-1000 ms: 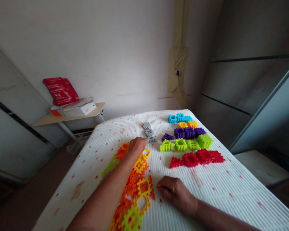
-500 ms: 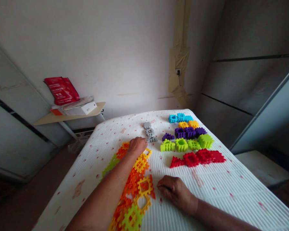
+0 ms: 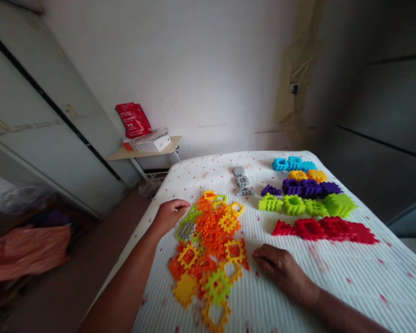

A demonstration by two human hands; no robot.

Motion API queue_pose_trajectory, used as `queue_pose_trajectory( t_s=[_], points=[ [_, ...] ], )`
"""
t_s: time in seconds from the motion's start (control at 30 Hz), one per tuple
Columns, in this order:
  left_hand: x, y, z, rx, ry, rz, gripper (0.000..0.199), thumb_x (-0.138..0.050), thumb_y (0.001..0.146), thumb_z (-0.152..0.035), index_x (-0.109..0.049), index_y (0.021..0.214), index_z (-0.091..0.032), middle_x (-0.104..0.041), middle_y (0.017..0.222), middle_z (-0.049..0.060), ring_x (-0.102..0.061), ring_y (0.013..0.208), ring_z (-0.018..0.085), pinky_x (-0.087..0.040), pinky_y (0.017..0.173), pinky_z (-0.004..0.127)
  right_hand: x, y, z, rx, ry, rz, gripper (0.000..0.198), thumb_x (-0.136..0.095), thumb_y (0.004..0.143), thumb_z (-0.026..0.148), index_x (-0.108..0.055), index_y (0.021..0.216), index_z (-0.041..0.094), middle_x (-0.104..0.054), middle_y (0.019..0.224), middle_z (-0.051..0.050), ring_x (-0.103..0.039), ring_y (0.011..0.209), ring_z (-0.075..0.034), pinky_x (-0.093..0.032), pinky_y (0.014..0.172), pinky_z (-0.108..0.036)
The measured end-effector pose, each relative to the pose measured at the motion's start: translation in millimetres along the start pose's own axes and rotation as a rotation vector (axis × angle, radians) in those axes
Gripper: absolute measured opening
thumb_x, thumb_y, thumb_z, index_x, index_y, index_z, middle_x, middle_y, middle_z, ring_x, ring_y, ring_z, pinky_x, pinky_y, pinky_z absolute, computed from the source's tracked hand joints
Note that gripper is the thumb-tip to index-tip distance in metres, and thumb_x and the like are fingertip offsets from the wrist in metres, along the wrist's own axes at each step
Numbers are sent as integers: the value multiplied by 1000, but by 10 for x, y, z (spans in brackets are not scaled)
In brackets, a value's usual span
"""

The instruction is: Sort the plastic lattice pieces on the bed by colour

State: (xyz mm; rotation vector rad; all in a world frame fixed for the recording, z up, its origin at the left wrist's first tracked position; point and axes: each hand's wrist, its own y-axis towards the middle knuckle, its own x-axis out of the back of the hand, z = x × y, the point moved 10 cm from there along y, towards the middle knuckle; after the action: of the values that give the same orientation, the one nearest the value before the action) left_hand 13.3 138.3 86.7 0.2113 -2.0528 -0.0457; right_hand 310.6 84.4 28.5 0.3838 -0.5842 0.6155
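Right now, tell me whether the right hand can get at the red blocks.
Probably yes: the right hand is near the red blocks, with only the white cover showing between them. Whether it holds anything is hidden.

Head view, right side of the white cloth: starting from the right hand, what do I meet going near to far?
Right hand → red block row → green block row → purple block row → yellow block pair → blue block row.
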Motion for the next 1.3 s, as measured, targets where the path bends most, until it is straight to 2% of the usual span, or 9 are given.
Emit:
queue_pose_trajectory(
  t_s=[0.17,0.27,0.4,0.5,0.73,0.9,1.1,1.23,1.3],
  points=[
    [-25,-597,251,15,-136,113,25,-53,71,-30,-68,89,-19,-68,90,4,-61,83,17,-47,69,24,-20,17,-23,-15,2,-3,25,-40,90,31,-62,88,18,-64,83,-5,-61,76,-15,-47,68,-24],
    [-132,-744,240,51,-55,73,33,-57,69,-37,-65,96,-18,-65,93,6,-60,85,17,-45,71,25,-16,9,-22,-25,-9,-16,26,-40,90,32,-62,87,18,-64,82,-4,-61,74,-15,-47,67,-25],
    [-208,-799,157,152,212,-35,45,-60,66,-49,-62,97,-16,-62,95,8,-57,93,22,-42,80,31,-2,0,2,-16,-25,-34,26,-40,90,32,-62,87,18,-65,81,-4,-61,74,-15,-48,67,-24],
    [-236,-806,96,200,303,-63,47,-58,67,-51,-60,99,-17,-61,98,9,-56,96,24,-41,81,33,9,-2,13,-6,-42,-47,26,-40,90,32,-62,86,18,-65,80,-4,-61,72,-15,-48,65,-24],
    [-230,-828,241,250,165,-124,37,-63,63,-32,-56,97,-18,-60,100,6,-54,98,21,-39,86,32,-3,-11,-3,4,-34,-42,25,-40,90,31,-62,87,18,-64,81,-4,-61,73,-14,-47,66,-24],
    [-51,-833,150,164,39,-239,44,-63,61,-22,-54,103,-18,-57,102,6,-53,100,21,-42,88,33,0,-10,-4,2,-33,-43,25,-40,90,31,-62,87,18,-64,81,-4,-61,74,-14,-47,67,-24],
    [90,-527,-258,37,-218,-211,51,-61,64,-24,-52,114,-20,-56,104,3,-56,90,17,-47,79,30,2,12,26,-7,-44,-44,24,-40,88,27,-62,87,17,-65,82,-5,-60,75,-14,-46,68,-24],
    [34,-3,-738,-136,-286,-194,56,-61,66,-23,-50,121,-19,-55,109,4,-55,95,16,-45,86,28,6,20,53,-5,-67,-49,24,-40,87,23,-63,87,16,-65,83,-5,-60,76,-14,-45,69,-23],
    [-79,321,-950,-162,-257,-177,56,-60,65,-19,-52,120,-19,-55,109,4,-56,96,15,-45,86,28,9,25,57,-13,-81,-52,23,-40,87,22,-63,86,16,-65,82,-5,-60,75,-14,-45,68,-23]
  ],
)
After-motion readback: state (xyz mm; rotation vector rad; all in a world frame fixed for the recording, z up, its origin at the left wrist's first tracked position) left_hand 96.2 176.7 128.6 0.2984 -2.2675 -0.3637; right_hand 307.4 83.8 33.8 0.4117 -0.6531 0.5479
